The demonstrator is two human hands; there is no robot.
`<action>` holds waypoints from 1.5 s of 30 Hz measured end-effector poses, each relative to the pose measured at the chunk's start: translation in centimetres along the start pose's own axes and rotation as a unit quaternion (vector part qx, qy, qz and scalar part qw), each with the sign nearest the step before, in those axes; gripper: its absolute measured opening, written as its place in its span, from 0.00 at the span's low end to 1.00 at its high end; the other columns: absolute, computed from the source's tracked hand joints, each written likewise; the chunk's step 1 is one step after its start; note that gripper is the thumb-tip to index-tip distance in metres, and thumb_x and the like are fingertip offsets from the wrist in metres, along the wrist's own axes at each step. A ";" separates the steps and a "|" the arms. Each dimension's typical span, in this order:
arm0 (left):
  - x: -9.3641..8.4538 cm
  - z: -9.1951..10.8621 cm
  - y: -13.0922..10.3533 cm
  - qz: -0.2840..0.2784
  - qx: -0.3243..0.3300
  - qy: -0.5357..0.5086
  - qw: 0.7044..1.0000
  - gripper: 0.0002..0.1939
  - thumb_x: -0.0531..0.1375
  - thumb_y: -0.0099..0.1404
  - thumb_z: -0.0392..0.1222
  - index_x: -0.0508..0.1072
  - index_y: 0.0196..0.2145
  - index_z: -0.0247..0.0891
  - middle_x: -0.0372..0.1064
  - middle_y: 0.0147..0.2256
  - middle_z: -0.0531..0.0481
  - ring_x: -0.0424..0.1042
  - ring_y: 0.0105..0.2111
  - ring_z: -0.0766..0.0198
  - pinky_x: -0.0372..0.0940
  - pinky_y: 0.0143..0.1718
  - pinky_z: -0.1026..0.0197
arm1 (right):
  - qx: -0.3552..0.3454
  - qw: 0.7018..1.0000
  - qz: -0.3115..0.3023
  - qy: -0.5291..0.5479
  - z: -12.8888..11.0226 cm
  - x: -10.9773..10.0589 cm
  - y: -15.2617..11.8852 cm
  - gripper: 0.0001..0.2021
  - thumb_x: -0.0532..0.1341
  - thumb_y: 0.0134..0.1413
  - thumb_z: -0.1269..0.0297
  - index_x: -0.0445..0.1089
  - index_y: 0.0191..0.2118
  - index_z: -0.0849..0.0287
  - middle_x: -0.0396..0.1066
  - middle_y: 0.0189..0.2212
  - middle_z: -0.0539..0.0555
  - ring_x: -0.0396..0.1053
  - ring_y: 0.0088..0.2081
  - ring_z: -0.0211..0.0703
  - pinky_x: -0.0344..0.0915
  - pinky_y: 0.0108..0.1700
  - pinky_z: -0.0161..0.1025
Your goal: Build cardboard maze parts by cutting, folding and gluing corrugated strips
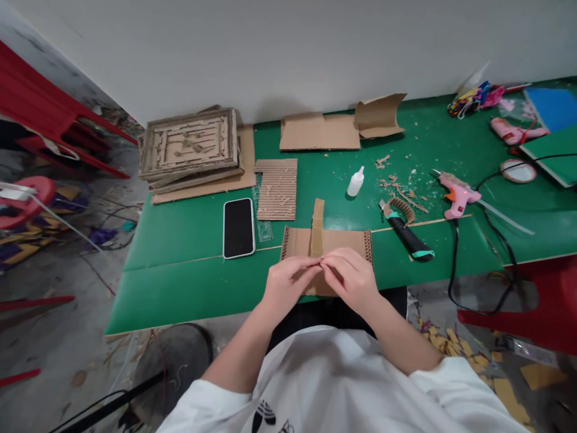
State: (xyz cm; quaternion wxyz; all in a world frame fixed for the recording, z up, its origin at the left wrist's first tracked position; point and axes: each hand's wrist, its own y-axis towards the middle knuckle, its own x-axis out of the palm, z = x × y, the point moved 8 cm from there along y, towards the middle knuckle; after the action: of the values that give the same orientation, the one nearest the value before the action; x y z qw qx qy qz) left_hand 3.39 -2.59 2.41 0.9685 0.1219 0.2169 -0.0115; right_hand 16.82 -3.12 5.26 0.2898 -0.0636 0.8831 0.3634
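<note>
In the head view, our left hand (288, 282) and right hand (354, 278) meet with fingertips pinched narrow, over the cardboard panel (343, 240) at the near edge of the green counter (180, 288); we cannot tell whether anything tiny sits between them. A cardboard strip (318, 225) points from the panel toward 12 o'clock. Around the panel, we see the white bottle (355, 182) at 1 o'clock, the pink glue gun (460, 195) at 2, the black-handled cutter (409, 236) near 3 and the phone (238, 228) between 9 and 10.
</note>
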 end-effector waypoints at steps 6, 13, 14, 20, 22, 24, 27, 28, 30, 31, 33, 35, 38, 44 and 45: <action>0.1 -0.2 -0.2 0.015 -0.011 -0.007 1.000 0.05 0.62 0.59 0.41 0.79 0.32 0.42 0.79 0.32 0.50 0.77 0.31 0.62 0.72 0.36 0.62 | 0.020 0.999 0.027 -0.003 0.2 0.0 0.0 0.06 0.58 0.53 0.75 0.68 0.34 0.57 0.74 0.30 0.54 0.71 0.34 0.41 0.70 0.38 0.40; 0.3 -1.4 -0.5 0.002 -0.072 -0.047 0.996 0.08 0.62 0.59 0.43 0.79 0.35 0.41 0.79 0.33 0.49 0.77 0.32 0.62 0.73 0.38 0.61 | 0.022 0.999 0.026 0.004 0.1 -0.1 0.3 0.06 0.58 0.55 0.73 0.72 0.34 0.56 0.75 0.31 0.54 0.71 0.35 0.42 0.71 0.39 0.42; 0.4 -1.6 -0.6 0.002 -0.080 -0.057 0.995 0.08 0.62 0.59 0.43 0.79 0.36 0.40 0.78 0.34 0.48 0.77 0.33 0.62 0.73 0.39 0.61 | 0.021 0.999 0.024 0.005 0.1 -0.2 0.3 0.07 0.58 0.55 0.72 0.72 0.35 0.56 0.75 0.32 0.54 0.71 0.35 0.42 0.71 0.39 0.43; 0.3 -1.8 -0.8 0.008 -0.088 -0.064 0.994 0.08 0.62 0.59 0.43 0.78 0.36 0.40 0.78 0.35 0.47 0.77 0.34 0.61 0.73 0.40 0.61 | 0.017 0.999 0.026 0.017 0.3 -0.5 0.1 0.07 0.60 0.54 0.72 0.74 0.36 0.57 0.75 0.32 0.55 0.71 0.36 0.42 0.71 0.38 0.42; 0.3 -1.5 -0.8 0.018 -0.083 -0.060 0.995 0.07 0.62 0.59 0.43 0.78 0.34 0.39 0.78 0.33 0.48 0.77 0.33 0.61 0.73 0.40 0.61 | 0.033 0.999 0.028 0.024 0.7 -0.4 -0.1 0.06 0.60 0.54 0.71 0.74 0.36 0.57 0.75 0.32 0.55 0.72 0.36 0.42 0.71 0.39 0.42; 0.2 -1.2 -0.9 0.031 -0.071 -0.051 0.996 0.06 0.62 0.59 0.42 0.78 0.33 0.39 0.78 0.32 0.48 0.78 0.33 0.61 0.73 0.39 0.60 | 0.081 0.996 0.024 0.037 1.7 -0.2 -0.5 0.05 0.59 0.56 0.70 0.73 0.36 0.56 0.75 0.31 0.54 0.73 0.35 0.42 0.71 0.38 0.42; 0.5 -0.7 -1.1 0.029 -0.041 -0.027 0.998 0.05 0.62 0.59 0.40 0.78 0.33 0.40 0.78 0.32 0.48 0.78 0.33 0.61 0.73 0.38 0.61 | 0.208 0.974 0.004 0.087 3.9 0.6 -1.5 0.07 0.60 0.56 0.65 0.72 0.40 0.56 0.76 0.32 0.54 0.74 0.32 0.40 0.72 0.35 0.38; 0.8 -0.5 -1.3 0.023 -0.026 -0.020 0.999 0.05 0.62 0.59 0.40 0.78 0.33 0.40 0.78 0.33 0.48 0.78 0.33 0.61 0.73 0.39 0.61 | 0.246 0.963 -0.005 0.109 4.5 1.0 -1.8 0.09 0.60 0.55 0.63 0.72 0.41 0.57 0.76 0.32 0.54 0.74 0.32 0.40 0.72 0.34 0.37; 1.2 0.0 -1.5 0.013 0.009 -0.012 1.000 0.05 0.61 0.60 0.38 0.78 0.34 0.41 0.78 0.33 0.48 0.78 0.34 0.61 0.73 0.38 0.61 | 0.293 0.945 -0.013 0.146 5.3 1.4 -2.3 0.11 0.62 0.53 0.62 0.72 0.42 0.58 0.76 0.32 0.54 0.74 0.31 0.39 0.72 0.33 0.36; 1.4 0.3 -1.7 0.011 0.027 -0.011 1.000 0.05 0.61 0.60 0.38 0.78 0.34 0.41 0.78 0.33 0.48 0.78 0.33 0.62 0.73 0.38 0.61 | 0.305 0.939 -0.014 0.158 5.5 1.5 -2.4 0.10 0.62 0.52 0.61 0.72 0.41 0.58 0.76 0.31 0.53 0.74 0.31 0.39 0.72 0.33 0.35; 1.7 0.7 -1.9 0.009 0.059 -0.009 0.998 0.06 0.61 0.61 0.38 0.78 0.35 0.41 0.78 0.32 0.49 0.78 0.33 0.63 0.73 0.37 0.61 | 0.324 0.930 -0.011 0.172 5.8 1.6 -2.6 0.09 0.63 0.51 0.61 0.73 0.37 0.58 0.76 0.30 0.52 0.73 0.29 0.38 0.72 0.32 0.35; 1.9 1.0 -2.0 0.010 0.079 -0.005 0.997 0.06 0.61 0.62 0.37 0.77 0.36 0.41 0.78 0.32 0.49 0.77 0.32 0.64 0.73 0.36 0.62 | 0.341 0.922 -0.003 0.180 5.9 1.6 -2.7 0.07 0.63 0.49 0.62 0.74 0.35 0.57 0.75 0.29 0.52 0.72 0.27 0.38 0.71 0.32 0.35; 2.4 1.0 -2.2 -0.018 0.081 -0.002 0.997 0.07 0.60 0.62 0.36 0.77 0.38 0.40 0.78 0.34 0.48 0.77 0.34 0.64 0.72 0.37 0.63 | 0.354 0.916 0.005 0.189 5.9 1.6 -2.8 0.06 0.62 0.49 0.63 0.74 0.34 0.57 0.76 0.29 0.51 0.72 0.28 0.38 0.71 0.32 0.35; 2.2 -2.7 -2.2 -0.065 -0.096 -0.095 0.989 0.26 0.59 0.64 0.43 0.61 0.59 0.44 0.76 0.43 0.46 0.77 0.39 0.60 0.74 0.38 0.61 | 0.340 0.922 -0.006 0.187 6.3 0.5 -2.7 0.05 0.62 0.50 0.64 0.72 0.34 0.56 0.75 0.30 0.50 0.72 0.28 0.37 0.70 0.34 0.35; 1.6 -3.3 -1.8 -0.046 -0.117 -0.122 0.985 0.28 0.59 0.64 0.45 0.58 0.60 0.44 0.77 0.42 0.46 0.77 0.39 0.60 0.74 0.39 0.60 | 0.333 0.925 -0.010 0.185 6.4 0.1 -2.7 0.05 0.62 0.50 0.65 0.72 0.35 0.56 0.75 0.29 0.50 0.72 0.28 0.36 0.70 0.33 0.35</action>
State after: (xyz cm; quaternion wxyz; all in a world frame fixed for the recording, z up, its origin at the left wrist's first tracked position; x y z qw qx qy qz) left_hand 3.34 -3.51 -1.57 0.9937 -0.0043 0.1019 -0.0456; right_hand 20.61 -0.72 -0.02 0.1293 -0.0385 0.9905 0.0277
